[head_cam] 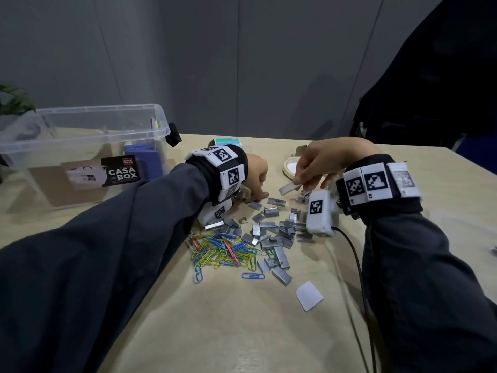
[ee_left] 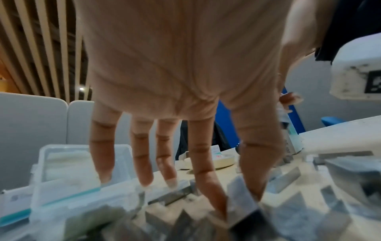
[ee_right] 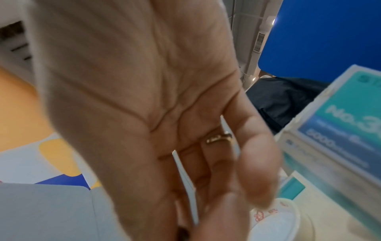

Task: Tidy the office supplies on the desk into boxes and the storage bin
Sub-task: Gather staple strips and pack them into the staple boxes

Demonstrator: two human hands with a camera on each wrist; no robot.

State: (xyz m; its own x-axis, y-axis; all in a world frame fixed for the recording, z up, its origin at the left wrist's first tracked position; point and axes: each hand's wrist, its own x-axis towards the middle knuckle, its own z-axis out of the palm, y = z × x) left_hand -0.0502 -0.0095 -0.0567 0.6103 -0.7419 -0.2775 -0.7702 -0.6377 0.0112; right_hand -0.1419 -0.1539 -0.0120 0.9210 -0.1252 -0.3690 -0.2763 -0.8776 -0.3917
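Your right hand (head_cam: 325,160) hangs above the desk (head_cam: 242,319) toward its far edge, thumb and fingertips pinching one strip of staples (head_cam: 289,189) clear of the surface, with the tape roll (head_cam: 290,168) just behind it. Your left hand (head_cam: 255,170) reaches down with fingers (ee_left: 208,187) nearly straight and spread, tips touching the loose staple strips (head_cam: 271,227) heaped mid-desk; whether it grips one you cannot tell. The coloured paper clips (head_cam: 223,251) lie just nearer you, and the clear storage bin (head_cam: 80,146) stands at the far left corner.
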